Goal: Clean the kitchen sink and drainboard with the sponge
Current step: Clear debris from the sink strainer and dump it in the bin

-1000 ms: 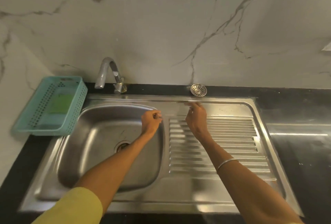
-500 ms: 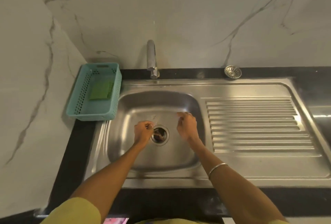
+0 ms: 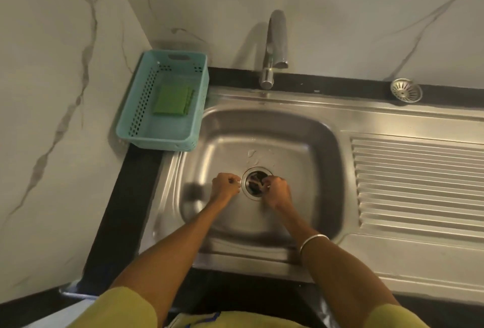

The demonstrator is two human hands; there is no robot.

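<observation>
The steel sink basin [image 3: 262, 128] lies below me, and both my hands are down inside it. To the left of the open drain hole [image 3: 252, 188], my left hand [image 3: 225, 187] is curled into a fist. My right hand [image 3: 277, 191] is at the drain's right rim with its fingers curled in; a pale scrap shows at the fingertips, too blurred to identify. The green sponge [image 3: 171, 99] lies in the teal basket [image 3: 157, 141], apart from both hands. The ribbed drainboard [image 3: 419, 183] stretches to the right.
The faucet [image 3: 276, 39] stands behind the basin with its spout over the back rim. A round metal strainer [image 3: 406, 90] rests on the black counter behind the drainboard. Marble walls close off the left and back. A few water drops sit above the drain.
Both hands have moved from the drainboard's top edge down into the basin and closed in on the drain. My view has swung left and down over the sink.
</observation>
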